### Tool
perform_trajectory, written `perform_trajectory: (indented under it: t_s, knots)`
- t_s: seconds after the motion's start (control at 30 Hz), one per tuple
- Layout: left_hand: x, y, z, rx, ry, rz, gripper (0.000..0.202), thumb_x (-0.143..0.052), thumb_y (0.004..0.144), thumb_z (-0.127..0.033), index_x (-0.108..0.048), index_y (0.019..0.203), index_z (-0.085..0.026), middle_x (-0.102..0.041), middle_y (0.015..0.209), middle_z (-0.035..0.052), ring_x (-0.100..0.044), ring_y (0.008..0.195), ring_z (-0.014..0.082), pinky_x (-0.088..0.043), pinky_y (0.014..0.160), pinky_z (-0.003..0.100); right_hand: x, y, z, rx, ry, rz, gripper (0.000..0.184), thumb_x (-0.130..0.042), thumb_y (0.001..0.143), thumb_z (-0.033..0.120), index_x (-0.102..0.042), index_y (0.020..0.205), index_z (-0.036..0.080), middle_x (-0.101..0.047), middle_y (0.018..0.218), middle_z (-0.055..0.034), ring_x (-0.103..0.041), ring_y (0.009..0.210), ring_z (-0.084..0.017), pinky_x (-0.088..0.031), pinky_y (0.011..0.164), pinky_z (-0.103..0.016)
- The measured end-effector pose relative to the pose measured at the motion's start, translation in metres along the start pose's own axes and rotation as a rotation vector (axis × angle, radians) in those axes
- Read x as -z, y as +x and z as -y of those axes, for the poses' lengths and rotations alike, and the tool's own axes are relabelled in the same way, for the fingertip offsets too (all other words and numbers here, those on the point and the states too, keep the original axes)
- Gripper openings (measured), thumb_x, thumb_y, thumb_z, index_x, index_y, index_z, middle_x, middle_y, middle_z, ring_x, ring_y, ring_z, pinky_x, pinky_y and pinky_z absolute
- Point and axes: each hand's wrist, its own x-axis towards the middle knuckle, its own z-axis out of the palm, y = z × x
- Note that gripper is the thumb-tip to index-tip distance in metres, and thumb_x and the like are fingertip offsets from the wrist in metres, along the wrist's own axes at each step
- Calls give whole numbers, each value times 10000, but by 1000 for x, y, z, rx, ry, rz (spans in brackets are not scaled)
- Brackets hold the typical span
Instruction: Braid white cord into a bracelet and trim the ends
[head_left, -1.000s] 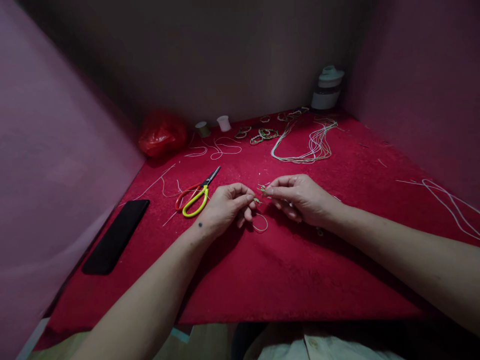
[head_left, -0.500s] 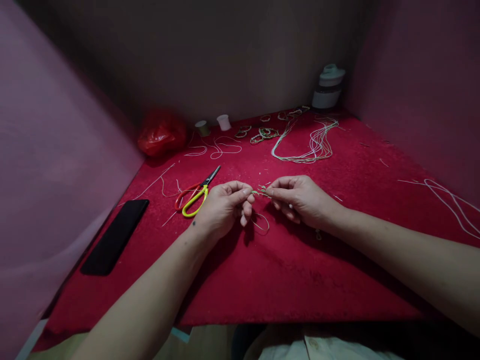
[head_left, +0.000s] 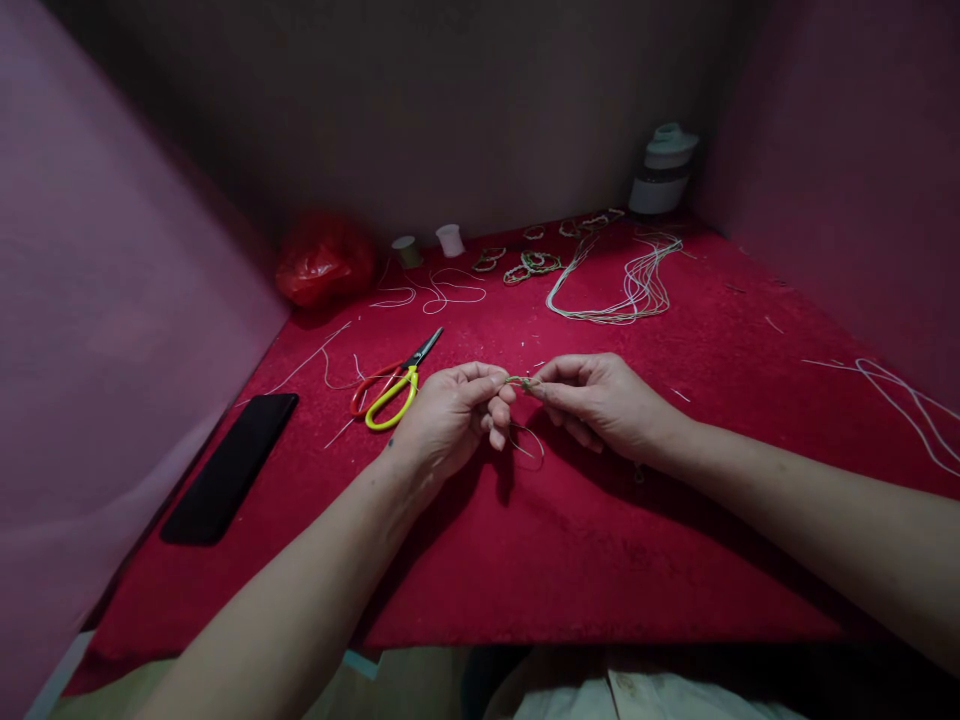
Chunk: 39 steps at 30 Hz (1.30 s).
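Over the red felt table (head_left: 570, 560) my left hand (head_left: 450, 415) and my right hand (head_left: 600, 400) meet fingertip to fingertip. Both pinch a thin green-and-white cord bracelet (head_left: 519, 382) between thumb and forefinger. A loop of the cord (head_left: 529, 442) hangs below the fingers, just above the felt. Both hands are closed on the cord.
Scissors with one yellow and one red handle (head_left: 390, 385) lie left of my left hand. A black phone (head_left: 229, 465) lies near the left edge. At the back are a red bag (head_left: 324, 260), two small spools (head_left: 429, 245), finished bracelets (head_left: 529, 265), a cord bundle (head_left: 626, 290) and a white container (head_left: 664, 170). Loose cords (head_left: 892, 395) lie at right.
The gap between my hands has closed and the green knot is drawn tighter between the fingertips. The hanging loop has shifted slightly.
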Motion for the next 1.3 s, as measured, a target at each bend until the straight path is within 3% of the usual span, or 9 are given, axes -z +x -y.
perform_trajectory:
  t_s: [0.33,1.07,1.3]
  knots:
    - [-4,-1,3,13,-15,-15,43,-548,775,-70,-565,753,-103,-609,564,-3,-505,352,69,-419,305,165,-3,-2,2,11,-4,-18,98,-603,833,239,-622,794,151,-502,474,84,-367,273,-29,-266,257,-143]
    - [-4,-4,2,25,63,5,68,-587,780,-130,-566,717,-117,-586,507,-15,-496,336,68,-417,308,165,-4,-3,3,69,-17,-122,92,-622,826,201,-622,757,139,-488,446,85,-352,275,-20,-250,253,-135]
    - [-6,-3,4,21,60,-36,77,-621,777,-141,-556,741,-118,-608,548,-13,-519,345,68,-421,317,165,-5,-3,3,62,-33,-107,108,-618,830,208,-620,743,143,-488,448,84,-353,276,-20,-251,258,-140]
